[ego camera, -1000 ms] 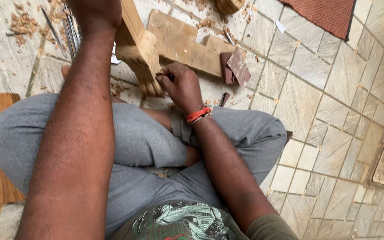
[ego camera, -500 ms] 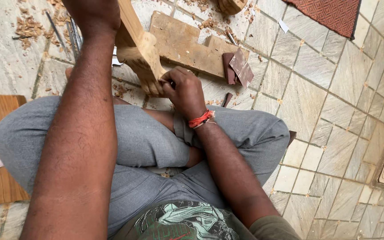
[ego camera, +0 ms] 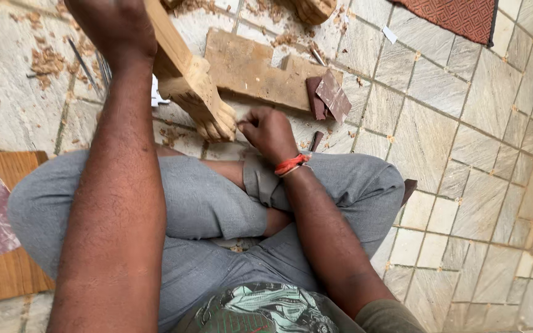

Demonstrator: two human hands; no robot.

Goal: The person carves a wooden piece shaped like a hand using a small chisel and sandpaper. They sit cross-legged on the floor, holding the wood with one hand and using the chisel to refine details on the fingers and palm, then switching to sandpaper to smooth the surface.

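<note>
Unmoved, left hand [ego camera: 109,28] grips carved wooden leg [ego camera: 195,92]; right hand [ego camera: 269,131] fisted at its foot.

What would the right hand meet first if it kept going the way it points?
The right hand points up-left at the carved wooden leg; its fingertips seem already at the claw-shaped foot, so it would likely meet that first, though depth is unclear.

Floor's all pale grey stone tiles [ego camera: 439,86] in daylight, with wood shavings [ego camera: 44,61] scattered far left. There's a reddish mat [ego camera: 458,15] far right, and a brown wooden board [ego camera: 1,271] lying near left.
</note>
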